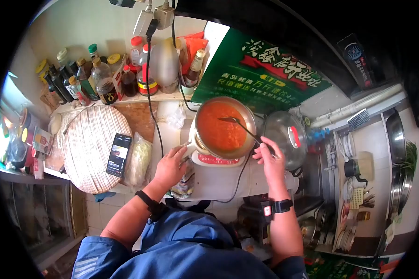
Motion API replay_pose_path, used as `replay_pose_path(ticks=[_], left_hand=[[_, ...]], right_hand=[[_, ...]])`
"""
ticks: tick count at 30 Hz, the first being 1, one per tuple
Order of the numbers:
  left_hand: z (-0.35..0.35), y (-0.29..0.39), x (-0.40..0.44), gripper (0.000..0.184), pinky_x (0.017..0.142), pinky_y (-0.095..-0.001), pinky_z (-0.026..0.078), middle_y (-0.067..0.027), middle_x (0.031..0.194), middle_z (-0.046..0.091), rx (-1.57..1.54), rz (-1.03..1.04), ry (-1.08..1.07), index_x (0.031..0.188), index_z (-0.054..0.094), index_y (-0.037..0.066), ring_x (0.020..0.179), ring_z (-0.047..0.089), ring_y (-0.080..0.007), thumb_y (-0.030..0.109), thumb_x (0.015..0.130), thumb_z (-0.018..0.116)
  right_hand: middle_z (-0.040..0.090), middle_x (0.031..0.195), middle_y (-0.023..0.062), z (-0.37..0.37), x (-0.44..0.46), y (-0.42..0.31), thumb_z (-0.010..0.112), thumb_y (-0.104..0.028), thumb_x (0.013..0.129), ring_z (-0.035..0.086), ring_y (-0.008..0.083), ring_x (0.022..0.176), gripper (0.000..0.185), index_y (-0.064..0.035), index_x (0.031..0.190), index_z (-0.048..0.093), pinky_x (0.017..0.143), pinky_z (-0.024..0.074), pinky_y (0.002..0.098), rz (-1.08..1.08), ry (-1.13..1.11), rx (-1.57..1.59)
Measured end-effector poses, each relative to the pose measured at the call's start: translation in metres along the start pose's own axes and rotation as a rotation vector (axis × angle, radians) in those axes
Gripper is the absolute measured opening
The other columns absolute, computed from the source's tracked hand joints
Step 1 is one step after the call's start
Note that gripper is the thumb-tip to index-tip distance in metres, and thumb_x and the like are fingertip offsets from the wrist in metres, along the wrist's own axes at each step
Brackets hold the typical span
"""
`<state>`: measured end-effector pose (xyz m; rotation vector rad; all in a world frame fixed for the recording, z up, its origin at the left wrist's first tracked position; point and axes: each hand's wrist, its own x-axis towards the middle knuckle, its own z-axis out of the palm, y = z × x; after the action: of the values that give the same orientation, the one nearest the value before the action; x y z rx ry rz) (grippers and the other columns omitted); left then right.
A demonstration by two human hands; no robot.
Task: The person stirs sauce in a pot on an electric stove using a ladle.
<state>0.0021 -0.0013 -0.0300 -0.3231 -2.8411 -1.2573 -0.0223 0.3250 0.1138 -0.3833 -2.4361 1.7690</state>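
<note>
A steel pot (250,120) of orange-red soup (219,128) with small pale bits in it sits on a white and red electric cooker (216,160). My right hand (271,160) is closed around the handle of a dark long-handled spoon (241,124), whose head rests at the soup's surface. On the pot's left side, the fingers of my left hand (171,167) close on the pale pot handle (191,148). A patterned cloth (184,182) lies just below that hand.
A glass lid (284,139) with a red knob stands right of the pot. To the left, a phone (119,156) lies on a round wooden board (91,149), beside a bagged vegetable (138,160). Several sauce bottles (103,81) line the back shelf. A black cable (150,102) hangs down nearby.
</note>
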Motion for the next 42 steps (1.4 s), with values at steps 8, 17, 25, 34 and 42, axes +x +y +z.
replay_pose_path(ticks=[8,17,25,34,42], left_hand=[[0.000,0.004,0.021,0.061,0.097,-0.0491,0.056,-0.0186,0.134,0.064,0.058,-0.170,-0.131,0.150,0.053,0.013,0.116,0.067,-0.0408,0.024,0.093,0.071],[0.017,0.005,0.032,0.062,0.094,-0.0504,0.057,-0.0205,0.129,0.066,0.105,-0.226,-0.141,0.153,0.050,0.017,0.111,0.069,-0.0417,0.030,0.096,0.070],[0.018,0.011,0.033,0.059,0.094,-0.0507,0.057,-0.0204,0.127,0.066,0.191,-0.282,-0.143,0.152,0.051,0.018,0.111,0.069,-0.0423,0.032,0.097,0.069],[0.024,0.016,0.032,0.056,0.094,-0.0508,0.057,-0.0200,0.125,0.067,0.211,-0.308,-0.078,0.149,0.055,0.019,0.110,0.070,-0.0413,0.034,0.097,0.069],[0.027,0.017,0.032,0.056,0.094,-0.0511,0.057,-0.0207,0.124,0.067,0.221,-0.306,-0.050,0.147,0.056,0.017,0.109,0.069,-0.0418,0.033,0.095,0.071]], right_hand=[[0.075,0.091,0.0042,-0.067,-0.020,-0.057,0.073,-0.017,0.101,0.071,0.0103,0.075,0.033,-0.0087,0.133,0.071,0.066,0.0548,0.0256,0.077,-0.156,-0.288],[0.073,0.082,0.0043,-0.064,-0.010,-0.029,0.073,-0.011,0.095,0.070,0.0093,0.072,0.030,-0.0049,0.125,0.073,0.067,0.0555,0.0273,0.042,-0.116,-0.482],[0.075,0.098,0.0035,-0.065,0.046,0.011,0.072,-0.010,0.097,0.073,0.0114,0.079,0.034,-0.0076,0.131,0.072,0.069,0.0563,0.0278,0.044,-0.198,-0.184],[0.071,0.105,0.0002,-0.091,0.069,-0.011,0.069,-0.008,0.099,0.068,0.0078,0.085,0.035,-0.0073,0.134,0.070,0.076,0.0551,0.0252,-0.088,-0.526,-0.140],[0.073,0.092,0.0011,-0.117,0.108,-0.032,0.071,-0.009,0.096,0.068,0.0076,0.076,0.031,-0.0090,0.127,0.073,0.070,0.0543,0.0259,-0.174,-0.485,-0.408]])
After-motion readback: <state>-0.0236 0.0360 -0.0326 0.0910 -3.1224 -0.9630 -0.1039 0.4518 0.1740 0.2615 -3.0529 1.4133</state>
